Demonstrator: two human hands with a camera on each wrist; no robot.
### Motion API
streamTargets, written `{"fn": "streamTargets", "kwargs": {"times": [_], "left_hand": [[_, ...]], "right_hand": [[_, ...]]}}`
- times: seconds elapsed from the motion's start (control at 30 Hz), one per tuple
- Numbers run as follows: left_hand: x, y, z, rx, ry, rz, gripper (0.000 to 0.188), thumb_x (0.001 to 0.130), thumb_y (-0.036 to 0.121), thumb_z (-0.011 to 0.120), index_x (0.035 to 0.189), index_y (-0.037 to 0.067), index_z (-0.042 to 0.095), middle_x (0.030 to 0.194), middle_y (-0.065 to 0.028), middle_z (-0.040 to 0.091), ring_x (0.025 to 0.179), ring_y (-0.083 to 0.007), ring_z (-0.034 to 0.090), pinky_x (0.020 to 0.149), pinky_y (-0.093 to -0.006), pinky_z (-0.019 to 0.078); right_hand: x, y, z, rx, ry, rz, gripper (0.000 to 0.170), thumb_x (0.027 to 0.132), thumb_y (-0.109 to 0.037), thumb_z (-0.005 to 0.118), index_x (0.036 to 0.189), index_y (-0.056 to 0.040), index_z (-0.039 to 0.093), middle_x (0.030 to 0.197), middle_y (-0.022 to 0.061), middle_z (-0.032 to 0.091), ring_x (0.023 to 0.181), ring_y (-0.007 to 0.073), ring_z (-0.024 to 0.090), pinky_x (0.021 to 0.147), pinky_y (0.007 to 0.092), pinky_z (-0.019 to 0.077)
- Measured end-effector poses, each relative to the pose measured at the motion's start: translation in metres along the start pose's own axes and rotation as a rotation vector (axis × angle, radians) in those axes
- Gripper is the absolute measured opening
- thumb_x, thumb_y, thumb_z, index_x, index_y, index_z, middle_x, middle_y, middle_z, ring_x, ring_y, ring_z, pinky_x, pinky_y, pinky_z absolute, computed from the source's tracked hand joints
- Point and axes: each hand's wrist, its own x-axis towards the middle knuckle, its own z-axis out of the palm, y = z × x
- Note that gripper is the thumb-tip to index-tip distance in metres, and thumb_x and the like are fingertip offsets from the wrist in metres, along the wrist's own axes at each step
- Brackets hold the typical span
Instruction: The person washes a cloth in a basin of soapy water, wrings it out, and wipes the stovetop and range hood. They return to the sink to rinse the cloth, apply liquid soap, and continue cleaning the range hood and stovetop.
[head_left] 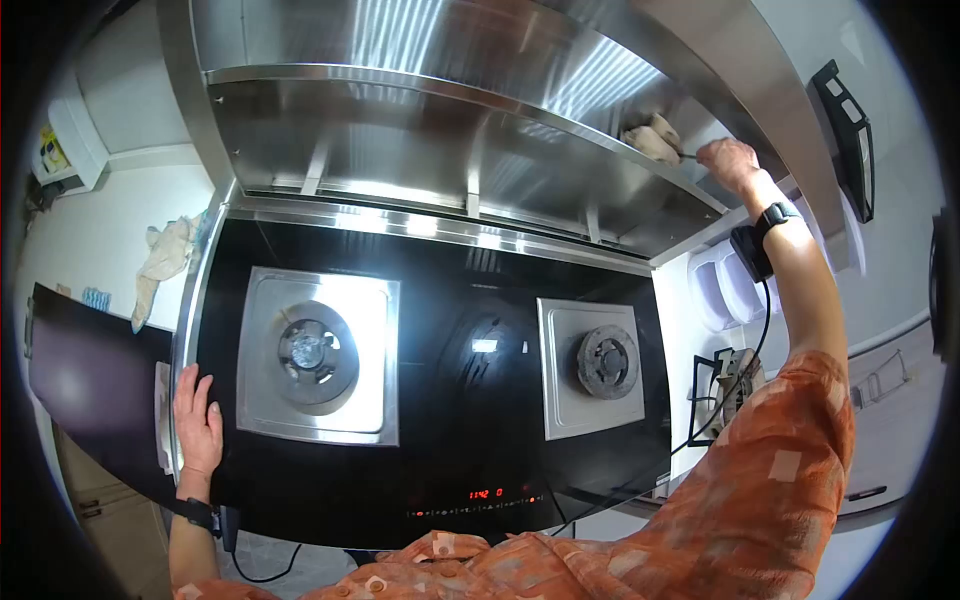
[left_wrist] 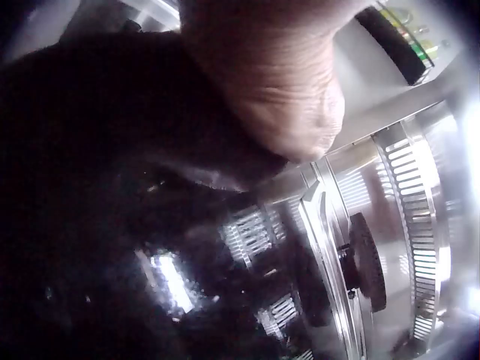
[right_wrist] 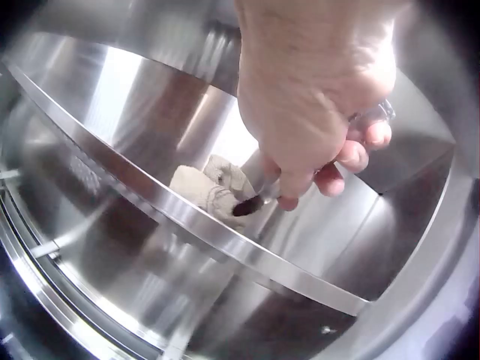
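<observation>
Steel hood (head_left: 350, 130) beyond black cooktop (head_left: 460, 420). Left hand (head_left: 198, 420) at cooktop's left edge, fingers straight, holding nothing, well apart from cloth. Right hand (head_left: 733, 163) much nearer, fingers curled. Pale cloth (head_left: 652, 146) at hood's right part, just left of right grip. Thin dark-ended handle (right_wrist: 249, 205) pinched in that grip, long axis running left to cloth.

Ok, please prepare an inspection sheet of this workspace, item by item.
Surface: black cooktop with two burners; red display lit.
Job's things: beige cloth at the dark end of a tool, inside the steel hood.
Clutter: loose cloth and blue-striped item on left counter.
Grips: left grip at the cooktop's left edge, fingers straight; right grip holds the tool.
Cables: black cable at each wrist.
Surroundings: pale containers right of the cooktop.
</observation>
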Motion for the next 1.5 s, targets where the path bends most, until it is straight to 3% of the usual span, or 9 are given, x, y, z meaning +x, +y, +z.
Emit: {"fn": "streamTargets", "kwargs": {"times": [0.23,0.57,0.7,0.77,0.9,0.97,1.07,1.37,1.5], "left_hand": [[0.001,0.005,-0.001,0.048,-0.039,-0.026,0.036,0.082,0.009,0.041,0.116,0.001,0.046,0.133,-0.0162,0.035,0.125,-0.0338,0.029,0.103,-0.042,0.0223],[0.007,0.002,-0.001,0.007,0.019,-0.003,0.037,0.077,0.007,0.046,0.113,0.002,0.049,0.13,-0.0162,0.038,0.122,-0.0353,0.032,0.101,-0.0429,0.0253],[0.005,-0.001,-0.001,-0.021,0.04,-0.012,0.036,0.075,0.007,0.049,0.111,0.003,0.051,0.129,-0.0154,0.039,0.122,-0.0344,0.033,0.101,-0.0425,0.026],[0.005,-0.001,-0.004,-0.058,0.054,-0.014,0.036,0.074,0.007,0.05,0.11,0.003,0.052,0.128,-0.015,0.04,0.122,-0.034,0.033,0.101,-0.0423,0.0263],[0.005,-0.002,-0.004,-0.079,0.08,-0.011,0.037,0.072,0.007,0.054,0.109,0.003,0.053,0.127,-0.0147,0.041,0.121,-0.0334,0.035,0.1,-0.0419,0.0277],[0.005,-0.003,-0.004,-0.08,0.089,-0.007,0.036,0.072,0.007,0.054,0.109,0.003,0.053,0.127,-0.0145,0.042,0.12,-0.0329,0.035,0.099,-0.0417,0.0286],[0.004,-0.006,-0.003,-0.089,0.1,-0.01,0.036,0.073,0.008,0.054,0.108,0.003,0.054,0.126,-0.0145,0.042,0.12,-0.0329,0.036,0.098,-0.042,0.0297],[0.004,-0.011,-0.003,-0.114,0.109,0.006,0.034,0.072,0.01,0.057,0.106,0.004,0.055,0.124,-0.014,0.044,0.119,-0.032,0.037,0.097,-0.0427,0.0313],[0.003,-0.012,-0.004,-0.12,0.113,-0.001,0.034,0.073,0.011,0.057,0.106,0.005,0.055,0.123,-0.0138,0.044,0.12,-0.0311,0.037,0.097,-0.0418,0.031]], "right_hand": [[-0.01,0.011,0.031,-0.225,-0.112,0.236,0.02,0.08,-0.013,0.049,0.086,-0.0072,0.066,0.094,0.0087,0.064,0.092,0.0235,0.061,0.075,0.0333,0.0496],[0.007,-0.059,-0.051,-0.299,-0.014,-0.016,0.023,0.08,-0.012,0.046,0.085,-0.0026,0.065,0.093,0.0142,0.063,0.088,0.0276,0.061,0.074,0.0363,0.0484],[0.018,-0.093,-0.086,-0.305,0.212,-0.054,0.018,0.073,-0.009,0.05,0.082,-0.0044,0.065,0.086,0.0151,0.063,0.085,0.0298,0.061,0.072,0.0369,0.0496],[0.026,-0.11,-0.101,0.333,0.394,-0.075,0.016,0.073,-0.013,0.052,0.08,-0.0062,0.065,0.084,0.0157,0.063,0.081,0.0302,0.061,0.069,0.0391,0.0488],[0.023,-0.171,-0.158,0.442,0.52,-0.301,0.016,0.076,-0.019,0.053,0.078,-0.0084,0.064,0.082,0.0147,0.062,0.079,0.0309,0.06,0.067,0.0415,0.0469],[0.041,-0.199,-0.179,0.302,0.3,-0.302,0.018,0.077,-0.023,0.053,0.077,-0.0081,0.062,0.082,0.0144,0.061,0.079,0.0318,0.059,0.067,0.0429,0.0451],[0.066,-0.24,-0.202,0.446,0.345,-0.466,0.02,0.074,-0.016,0.051,0.079,0.0004,0.061,0.084,0.0209,0.059,0.081,0.0317,0.058,0.072,0.0397,0.0447],[0.118,-0.36,-0.274,0.691,0.248,-0.445,0.025,0.077,-0.023,0.053,0.095,-0.0091,0.064,0.099,0.0162,0.06,0.097,0.0311,0.055,0.083,0.0388,0.044],[0.143,-0.364,-0.256,1.004,0.145,-0.443,0.023,0.077,-0.025,0.06,0.092,-0.0095,0.065,0.071,0.0074,0.063,0.064,0.0174,0.058,0.062,0.0297,0.0456]]}}
